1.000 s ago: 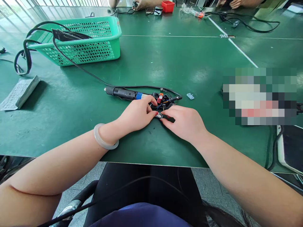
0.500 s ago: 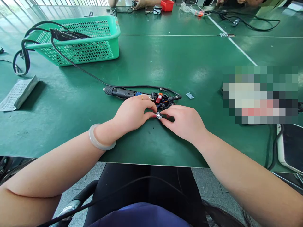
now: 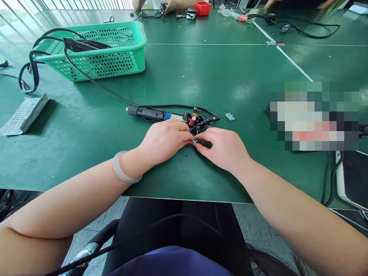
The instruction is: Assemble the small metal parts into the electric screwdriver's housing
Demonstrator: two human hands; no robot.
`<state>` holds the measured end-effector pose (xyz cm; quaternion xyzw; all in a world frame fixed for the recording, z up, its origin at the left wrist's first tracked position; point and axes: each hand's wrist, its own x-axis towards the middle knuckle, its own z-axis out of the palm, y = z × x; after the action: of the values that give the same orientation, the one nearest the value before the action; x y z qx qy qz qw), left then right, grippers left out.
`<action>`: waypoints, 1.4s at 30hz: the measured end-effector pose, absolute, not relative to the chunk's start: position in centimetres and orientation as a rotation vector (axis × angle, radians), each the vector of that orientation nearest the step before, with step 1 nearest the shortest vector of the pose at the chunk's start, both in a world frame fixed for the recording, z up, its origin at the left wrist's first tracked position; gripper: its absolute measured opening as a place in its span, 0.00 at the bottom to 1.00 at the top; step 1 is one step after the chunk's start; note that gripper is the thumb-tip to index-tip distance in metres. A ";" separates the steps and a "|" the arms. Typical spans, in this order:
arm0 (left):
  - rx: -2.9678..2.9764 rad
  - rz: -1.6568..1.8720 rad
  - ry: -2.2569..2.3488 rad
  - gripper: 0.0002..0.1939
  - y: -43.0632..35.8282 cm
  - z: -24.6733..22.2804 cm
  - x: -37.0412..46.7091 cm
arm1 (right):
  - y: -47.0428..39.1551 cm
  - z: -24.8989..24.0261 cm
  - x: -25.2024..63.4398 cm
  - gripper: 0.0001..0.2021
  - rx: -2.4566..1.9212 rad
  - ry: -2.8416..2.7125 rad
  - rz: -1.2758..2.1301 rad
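My left hand (image 3: pixel 165 140), with a ring and a pale bangle, has thumb and finger pinched together at the silvery end of a small dark part (image 3: pixel 203 143). The dark body of that part is gripped between the fingers and thumb of my right hand (image 3: pixel 225 147). Its exact kind is too small to make out. Just behind both hands lies a black corded tool (image 3: pixel 149 113), like an electric screwdriver with its casing open. Blue and silver sections, a red piece (image 3: pixel 193 120) and wires show inside; my left fingers cover some of it.
A green basket (image 3: pixel 112 63) holds black cables at the back left. A small grey-blue piece (image 3: pixel 230 116) lies right of the tool. A wrapped packet (image 3: pixel 24 115) is at far left, a blurred patch at right. Other people's arms and a red bin (image 3: pixel 202 7) are across the table.
My left hand has shifted slightly right and its fingers have closed further over the part's silvery end. My right hand stays almost where it was.
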<state>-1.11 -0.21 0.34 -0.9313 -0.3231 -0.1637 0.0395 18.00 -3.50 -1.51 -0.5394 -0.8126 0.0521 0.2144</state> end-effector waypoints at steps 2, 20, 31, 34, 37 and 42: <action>-2.838 -0.486 -0.971 0.13 -0.2 0.3 -1.2 | -3.5 -1.4 18.0 0.07 -1.495 -2.248 0.161; -2.760 -0.453 -0.987 0.13 -0.9 0.2 -0.9 | -3.6 -1.5 18.1 0.07 -1.491 -2.273 0.126; -2.747 -0.435 -1.033 0.14 -1.2 0.2 -0.8 | -3.6 -1.5 17.9 0.07 -1.492 -2.277 0.110; -2.741 -0.428 -1.035 0.13 -1.2 0.2 -0.7 | -3.6 -1.5 17.9 0.06 -1.489 -2.276 0.106; -2.760 -0.456 -1.096 0.13 -1.1 0.2 -0.6 | -3.6 -1.5 18.0 0.07 -1.484 -2.279 0.102; -2.771 -0.527 -1.241 0.10 -1.1 0.3 -0.4 | -3.6 -1.5 18.0 0.07 -1.483 -2.279 0.103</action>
<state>-0.42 -1.14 0.33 -0.8988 -0.4025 -0.1709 0.0303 17.99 -3.64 -1.49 -0.5331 -0.8191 0.0371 0.2085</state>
